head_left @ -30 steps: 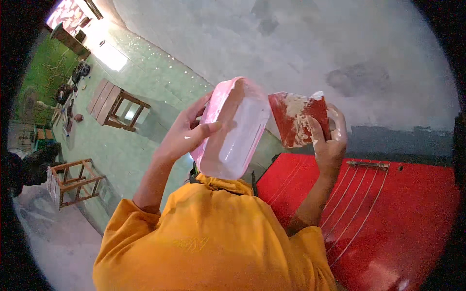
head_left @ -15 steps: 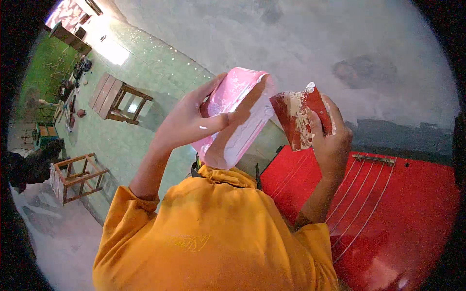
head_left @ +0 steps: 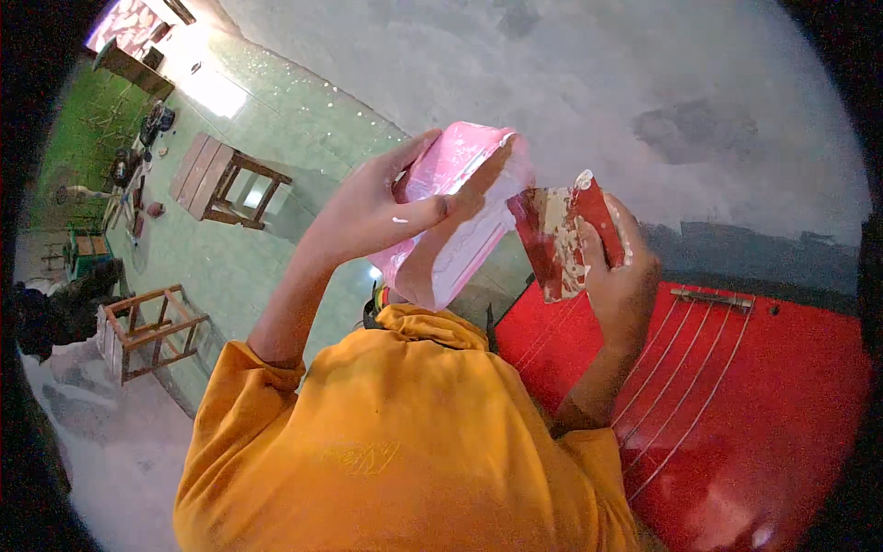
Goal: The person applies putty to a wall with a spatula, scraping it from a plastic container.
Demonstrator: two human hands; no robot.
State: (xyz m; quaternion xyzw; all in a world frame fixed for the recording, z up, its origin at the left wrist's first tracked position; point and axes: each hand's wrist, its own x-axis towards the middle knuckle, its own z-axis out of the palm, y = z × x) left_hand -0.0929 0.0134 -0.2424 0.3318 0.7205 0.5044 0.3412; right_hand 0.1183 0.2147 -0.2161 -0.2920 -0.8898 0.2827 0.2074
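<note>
A pink plastic tub (head_left: 452,161), smeared with white paste inside and along its rim, is tilted in front of my chest. My left hand (head_left: 372,207) grips it from the left, thumb over the near rim, with a white smear on the skin. In my right hand (head_left: 621,267) is a reddish-brown flat scraper (head_left: 559,239), caked with cream-white paste and with a white blob at its top corner. Its left edge sits close beside the tub's open side; whether they touch I cannot tell.
Two wooden stools, one upper (head_left: 230,179) and one lower (head_left: 152,331), are on the green tiled floor (head_left: 303,120) at left. A grey plastered wall (head_left: 589,74) spans the top. A red panel (head_left: 773,386) with thin cords is at right. Assorted items lie at far left.
My right hand and the scraper have shifted slightly down and left, nearer the tub. The tub has moved a little and stays in my left hand.
</note>
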